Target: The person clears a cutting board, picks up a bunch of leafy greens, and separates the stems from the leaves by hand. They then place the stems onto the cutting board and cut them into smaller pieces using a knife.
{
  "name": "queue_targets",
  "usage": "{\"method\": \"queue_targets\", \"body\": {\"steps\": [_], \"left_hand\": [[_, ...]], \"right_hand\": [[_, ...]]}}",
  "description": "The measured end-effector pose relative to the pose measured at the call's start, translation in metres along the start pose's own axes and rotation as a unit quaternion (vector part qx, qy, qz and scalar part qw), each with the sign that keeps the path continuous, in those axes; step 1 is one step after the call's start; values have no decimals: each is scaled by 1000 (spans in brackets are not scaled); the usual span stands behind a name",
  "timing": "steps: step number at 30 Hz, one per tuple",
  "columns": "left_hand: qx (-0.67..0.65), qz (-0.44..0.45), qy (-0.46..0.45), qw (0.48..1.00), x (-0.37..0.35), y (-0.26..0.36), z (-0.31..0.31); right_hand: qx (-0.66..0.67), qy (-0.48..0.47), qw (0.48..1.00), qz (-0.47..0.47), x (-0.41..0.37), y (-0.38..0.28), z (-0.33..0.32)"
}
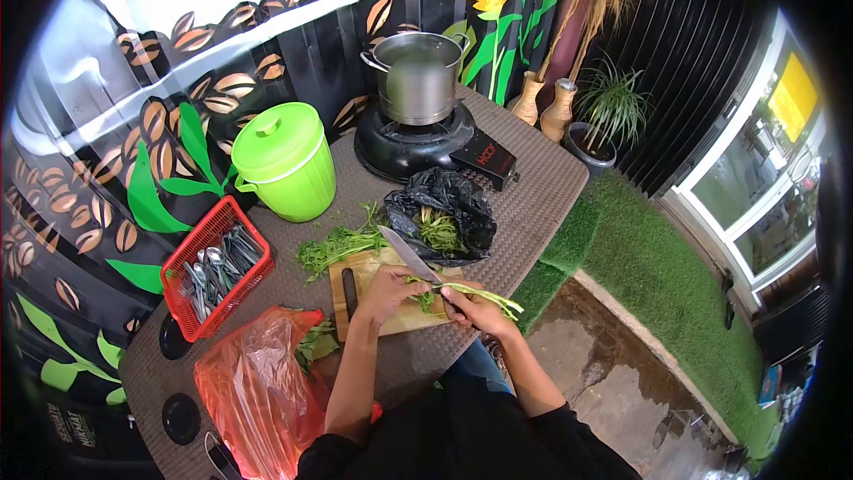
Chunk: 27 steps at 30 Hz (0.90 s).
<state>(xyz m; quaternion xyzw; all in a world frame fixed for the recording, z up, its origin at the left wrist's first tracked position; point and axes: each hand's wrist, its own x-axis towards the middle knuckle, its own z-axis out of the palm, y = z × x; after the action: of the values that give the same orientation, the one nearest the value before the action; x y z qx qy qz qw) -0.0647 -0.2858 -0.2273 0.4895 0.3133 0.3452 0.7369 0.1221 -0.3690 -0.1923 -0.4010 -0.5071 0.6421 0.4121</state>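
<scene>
My right hand (477,311) is closed around the handle of a kitchen knife (407,253), its blade angled up and to the left. My left hand (388,293) pinches the leafy end of some long green stalks (489,295), which cross over the knife beside my right hand. Beneath both hands lies a wooden cutting board (364,265) with a slot near its left side and bits of green on it. Leafy herbs (342,246) are heaped at the board's far edge. Behind it, an open black plastic bag (480,213) holds more greens.
A black gas stove (378,151) bears a steel pot (422,93). Left of it stand a lidded green bucket (289,173) and a red basket (191,316) of cutlery. A red plastic bag (258,382) lies near my left forearm. The table's right edge (555,222) borders artificial grass.
</scene>
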Motion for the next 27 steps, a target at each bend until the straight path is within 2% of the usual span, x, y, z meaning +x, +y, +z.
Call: {"method": "queue_targets", "body": {"steps": [3, 6, 7, 8, 9, 11, 13, 16, 18, 19, 21, 22, 24, 25, 27], "left_hand": [[38, 17, 7, 999, -2, 4, 0], [14, 13, 35, 999, 9, -10, -7], [14, 13, 34, 999, 11, -14, -10], [-78, 21, 37, 996, 14, -17, -12], [-168, 30, 40, 985, 17, -19, -15], [-205, 29, 73, 976, 21, -26, -28], [-241, 27, 107, 964, 22, -34, -46], [-186, 2, 160, 969, 17, -44, -65], [-141, -45, 233, 961, 11, -51, -72], [-141, -46, 232, 961, 10, -59, -78], [-151, 47, 277, 948, 8, -68, -87], [-151, 47, 277, 948, 7, -69, -88], [-20, 92, 375, 922, 6, -71, -91], [-20, 92, 374, 923, 7, -70, -91], [29, 119, 408, 905, 11, -74, -93]], "right_hand": [[-37, 22, 999, 13, 8, -3, 4], [-69, 27, 997, -31, 22, 7, 5], [-33, 29, 999, 16, 25, 7, 5], [3, 31, 998, 63, 27, 7, 4], [2, 31, 998, 63, 29, 9, 3], [85, 11, 989, 123, 32, 16, 0], [75, -4, 986, 149, 32, 26, -4], [59, -26, 981, 183, 29, 44, -11], [25, -6, 976, 217, 27, 56, -12], [26, -4, 976, 217, 27, 62, -13], [13, 24, 977, 210, 26, 69, -13], [14, 24, 977, 210, 25, 69, -13], [-72, 60, 976, 194, 24, 67, -13], [-72, 61, 977, 194, 24, 67, -15], [-164, 55, 966, 192, 22, 64, -21]]}}
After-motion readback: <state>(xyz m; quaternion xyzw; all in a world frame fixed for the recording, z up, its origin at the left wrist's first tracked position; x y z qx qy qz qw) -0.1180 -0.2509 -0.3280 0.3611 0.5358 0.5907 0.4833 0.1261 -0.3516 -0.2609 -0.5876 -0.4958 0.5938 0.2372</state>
